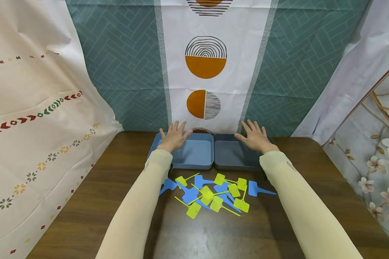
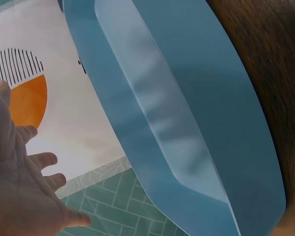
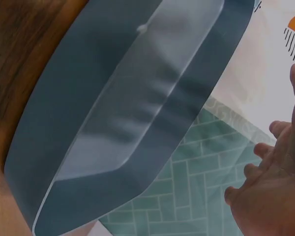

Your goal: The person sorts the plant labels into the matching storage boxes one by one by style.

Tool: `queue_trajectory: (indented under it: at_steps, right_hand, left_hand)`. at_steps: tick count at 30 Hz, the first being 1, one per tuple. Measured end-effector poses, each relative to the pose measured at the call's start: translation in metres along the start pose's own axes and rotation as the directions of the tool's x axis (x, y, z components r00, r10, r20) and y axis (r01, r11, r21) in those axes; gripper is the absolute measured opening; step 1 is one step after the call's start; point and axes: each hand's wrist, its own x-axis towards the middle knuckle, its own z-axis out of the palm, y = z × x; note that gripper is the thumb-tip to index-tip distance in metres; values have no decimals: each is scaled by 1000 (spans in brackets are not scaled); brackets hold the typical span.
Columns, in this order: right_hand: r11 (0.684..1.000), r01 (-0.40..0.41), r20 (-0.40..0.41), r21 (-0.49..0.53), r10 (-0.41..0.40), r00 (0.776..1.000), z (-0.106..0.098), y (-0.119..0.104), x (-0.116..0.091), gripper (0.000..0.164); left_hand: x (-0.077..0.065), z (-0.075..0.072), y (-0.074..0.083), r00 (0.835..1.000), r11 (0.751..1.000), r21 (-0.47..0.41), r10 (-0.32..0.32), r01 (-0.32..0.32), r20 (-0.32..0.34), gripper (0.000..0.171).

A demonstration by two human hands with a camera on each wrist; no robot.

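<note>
Over the left part of a light blue tray (image 1: pixel 194 153) hovers my left hand (image 1: pixel 174 138), fingers spread and holding nothing. My right hand (image 1: pixel 254 137) is spread above the dark grey tray (image 1: pixel 233 154), also without anything in it. Both wrist views show fingers apart from the trays, whose insides carry the hands' shadows. The two trays stand side by side. In front of them lies a loose pile of yellow plant labels (image 1: pixel 207 194) and blue plant labels (image 1: pixel 190 194), several of each, overlapping. One blue label (image 1: pixel 254 188) lies at the pile's right side.
The brown wooden table (image 1: pixel 123 169) carries everything. Behind the trays hangs a green and white curtain (image 1: pixel 207 82) with orange circles. A patterned cream cloth (image 1: pixel 45 144) drapes along the left edge, and a floral cloth (image 1: pixel 372 169) hangs on the right.
</note>
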Motion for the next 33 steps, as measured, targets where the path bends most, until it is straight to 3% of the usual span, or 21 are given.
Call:
queue_trajectory:
  at_steps: [3,10,18,33]
  right_hand:
    - [1000,-2,0,-3,2,1000,1,5,-1,95]
    - [1000,3,-7,8,-3,1000,4,17,2,102]
    - [999,28,-13,25,-27,1000,3,17,-1,104]
    - [997,81,3,-4,-81,997,-17,0,-18,84]
  left_hand:
    - [-6,-3,1,1000,1000,-18,10,-10,-3,72]
    - [-2,-1,-8,999,1000,-4,30,-30,10,74]
    - [-15,-8,-19,999,999,-32,40,-41,-16,74]
    - [-22,-10,-53,1000,999,-42,24,-23,10,77]
